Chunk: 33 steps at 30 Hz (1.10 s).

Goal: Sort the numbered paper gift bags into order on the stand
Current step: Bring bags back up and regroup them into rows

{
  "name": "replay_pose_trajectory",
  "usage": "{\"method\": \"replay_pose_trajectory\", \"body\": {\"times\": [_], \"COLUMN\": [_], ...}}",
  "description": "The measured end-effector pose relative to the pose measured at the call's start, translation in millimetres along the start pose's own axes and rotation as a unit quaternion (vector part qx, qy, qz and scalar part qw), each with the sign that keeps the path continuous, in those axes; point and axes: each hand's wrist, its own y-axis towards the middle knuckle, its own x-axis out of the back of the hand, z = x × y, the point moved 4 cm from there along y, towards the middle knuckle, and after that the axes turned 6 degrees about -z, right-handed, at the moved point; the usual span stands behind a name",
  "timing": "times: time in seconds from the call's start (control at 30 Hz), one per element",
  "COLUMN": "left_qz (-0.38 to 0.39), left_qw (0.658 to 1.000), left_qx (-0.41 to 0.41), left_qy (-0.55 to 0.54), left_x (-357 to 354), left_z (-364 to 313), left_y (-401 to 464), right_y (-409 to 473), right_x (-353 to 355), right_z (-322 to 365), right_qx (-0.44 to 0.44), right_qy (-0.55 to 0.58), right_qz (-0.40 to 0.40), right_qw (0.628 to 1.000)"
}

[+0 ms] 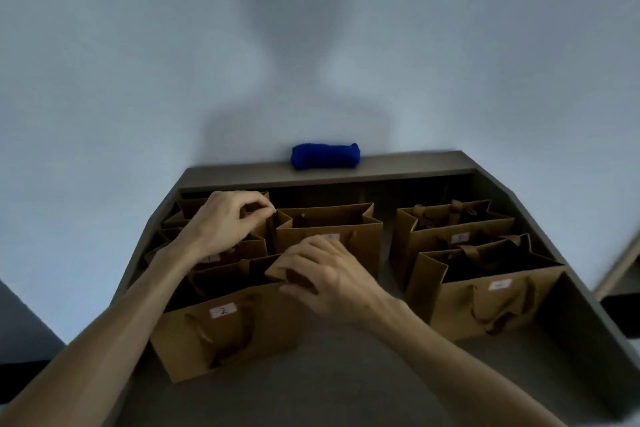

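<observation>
Several brown paper gift bags with white number labels stand on a grey stand (346, 385). The bag labelled 2 (221, 326) is nearest at the left, and my right hand (325, 270) pinches its upper right corner. Behind it stands a bag whose label is blurred (228, 253). My left hand (225, 222) pinches the left rim of the middle back bag (329, 229), whose label is partly hidden by my right hand. At the right stand a bag labelled 5 (457, 229) and, in front of it, a bag with an unreadable label (491, 298). More bags sit behind my left hand.
A rolled blue cloth (325, 156) lies on the stand's raised back ledge against the white wall. The stand has sloping raised side walls (588, 288). Bare grey surface stretches in front of the bags. A dark object lies off the stand at the far right.
</observation>
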Motion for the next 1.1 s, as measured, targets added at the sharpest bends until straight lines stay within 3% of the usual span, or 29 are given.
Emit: {"method": "replay_pose_trajectory", "body": {"times": [0.17, 0.3, 0.47, 0.6, 0.8, 1.1], "left_qz": [0.055, 0.108, 0.151, 0.144, 0.111, 0.082], "left_qw": [0.997, 0.989, 0.968, 0.968, 0.975, 0.99], "left_qx": [-0.047, -0.073, -0.104, -0.097, -0.061, -0.032], "left_qy": [0.009, 0.069, 0.169, 0.183, 0.18, 0.106], "left_x": [-38.4, -70.6, -99.8, -104.3, -110.2, -98.0], "left_z": [-31.7, -49.1, -53.8, -48.6, -36.8, -27.6], "left_y": [19.1, 28.9, 40.1, 60.3, 72.3, 69.8], "right_y": [-47.2, -86.1, -113.1, -117.7, -119.7, -79.3], "right_x": [77.4, 126.6, 159.1, 153.6, 146.9, 113.5], "right_z": [-69.8, -128.2, -174.7, -181.7, -175.4, -134.7], "right_qx": [-0.112, -0.234, -0.301, -0.295, -0.269, -0.173], "right_qy": [-0.07, -0.096, -0.129, -0.152, -0.183, -0.102], "right_qz": [0.006, 0.121, 0.216, 0.222, 0.162, 0.136], "right_qw": [0.991, 0.96, 0.92, 0.917, 0.932, 0.97]}}
